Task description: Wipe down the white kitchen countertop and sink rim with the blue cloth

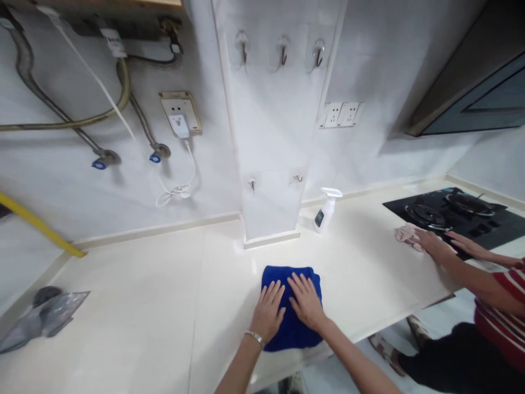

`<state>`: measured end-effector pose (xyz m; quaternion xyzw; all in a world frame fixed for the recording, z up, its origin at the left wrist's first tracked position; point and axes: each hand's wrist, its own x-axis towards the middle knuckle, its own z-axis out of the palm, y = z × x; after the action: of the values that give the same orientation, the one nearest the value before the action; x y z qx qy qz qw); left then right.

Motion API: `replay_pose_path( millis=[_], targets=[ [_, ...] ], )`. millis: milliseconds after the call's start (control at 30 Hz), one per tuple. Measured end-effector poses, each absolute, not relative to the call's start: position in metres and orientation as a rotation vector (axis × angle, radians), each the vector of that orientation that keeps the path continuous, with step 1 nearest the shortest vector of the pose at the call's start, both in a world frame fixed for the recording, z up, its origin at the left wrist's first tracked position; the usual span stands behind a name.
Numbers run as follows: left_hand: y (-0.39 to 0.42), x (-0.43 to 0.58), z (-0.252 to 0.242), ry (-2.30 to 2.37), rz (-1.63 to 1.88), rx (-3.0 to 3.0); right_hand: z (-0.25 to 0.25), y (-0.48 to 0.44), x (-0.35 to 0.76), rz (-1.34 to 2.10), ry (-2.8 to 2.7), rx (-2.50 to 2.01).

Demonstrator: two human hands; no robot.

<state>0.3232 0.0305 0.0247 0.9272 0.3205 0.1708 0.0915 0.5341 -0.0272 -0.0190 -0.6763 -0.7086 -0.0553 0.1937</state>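
A folded blue cloth [292,328] lies flat on the pale countertop [135,306], close to its front edge. My left hand [268,312], with a bracelet at the wrist, rests open on the cloth's left side. On the right side of the same cloth my right hand [305,301] lies flat, fingers spread. Both palms face down, and the cloth's middle shows between them. Behind the cloth, near the wall pillar, stands a white spray bottle [327,210].
At right, another person in a striped red sleeve [511,287] presses a pale cloth [406,235] beside the black gas stove [463,213]. Grey plastic bags [61,312] lie far left near a yellow pipe [41,224]. A range hood [471,82] juts out above.
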Motion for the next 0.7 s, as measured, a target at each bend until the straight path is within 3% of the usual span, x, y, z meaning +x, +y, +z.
replay_pose_path(
  millis=[200,400,700],
  targets=[
    [0.003,0.356,-0.033,1.087,0.434,2.689,-0.05,-0.052,0.516,-0.313,-1.978,-2.103],
    [-0.047,0.355,-0.035,0.96,0.35,2.628,-0.057,-0.105,0.53,-0.355,-1.883,-2.206],
    [0.037,0.365,-0.019,1.055,0.42,2.516,-0.066,0.002,0.548,-0.456,-2.017,-2.172]
  ],
)
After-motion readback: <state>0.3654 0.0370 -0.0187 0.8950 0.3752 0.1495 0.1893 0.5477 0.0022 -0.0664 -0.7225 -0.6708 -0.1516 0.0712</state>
